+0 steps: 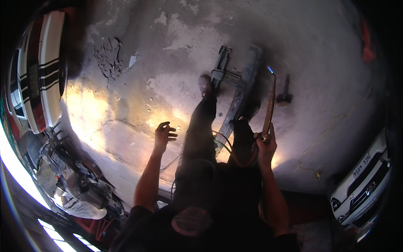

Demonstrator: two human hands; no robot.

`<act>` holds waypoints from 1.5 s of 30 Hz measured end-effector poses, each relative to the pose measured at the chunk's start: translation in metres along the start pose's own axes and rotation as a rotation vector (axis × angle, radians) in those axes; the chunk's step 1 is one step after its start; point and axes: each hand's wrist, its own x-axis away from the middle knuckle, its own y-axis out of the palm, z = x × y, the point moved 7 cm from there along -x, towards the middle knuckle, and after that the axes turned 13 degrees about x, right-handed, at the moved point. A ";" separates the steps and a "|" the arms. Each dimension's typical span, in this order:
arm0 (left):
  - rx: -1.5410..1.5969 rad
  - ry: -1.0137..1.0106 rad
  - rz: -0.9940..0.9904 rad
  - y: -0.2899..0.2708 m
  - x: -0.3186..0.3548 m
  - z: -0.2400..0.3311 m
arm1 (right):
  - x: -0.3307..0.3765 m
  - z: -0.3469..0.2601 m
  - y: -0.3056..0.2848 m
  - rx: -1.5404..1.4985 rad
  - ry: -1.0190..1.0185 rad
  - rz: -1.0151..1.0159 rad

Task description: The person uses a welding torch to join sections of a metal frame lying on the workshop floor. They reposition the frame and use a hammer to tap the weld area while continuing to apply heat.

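My right hand [265,145] grips the handle of a gas torch [270,105], whose long tube points away from me. A small blue flame [270,69] burns at its bent tip, above the floor. Hoses [230,147] curve from near that hand across my legs. My left hand [164,135] is held up left of my legs, fingers apart and holding nothing. Ahead of me lies a dark metal frame [239,86] of welded bars, with my shoes beside it. To the right of the torch, a hammer [285,94] rests on the floor.
A striped white car [52,71] stands at the far left, and a white vehicle [363,176] at the right. Car parts [73,176] are piled at lower left. A thin yellowish cord [321,140] trails over the worn concrete floor [142,84]. Dark debris [110,59] lies far left.
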 end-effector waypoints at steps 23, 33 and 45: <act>0.007 -0.084 -0.184 0.218 -0.130 -0.071 | -0.159 0.050 0.172 1.205 -0.186 -0.410; 0.083 -0.197 -0.159 0.290 -0.222 -0.209 | -0.225 0.151 0.195 1.237 -0.275 -0.429; 0.084 0.009 -0.280 0.301 -0.285 -0.260 | -0.261 0.209 0.212 1.329 -0.217 -0.456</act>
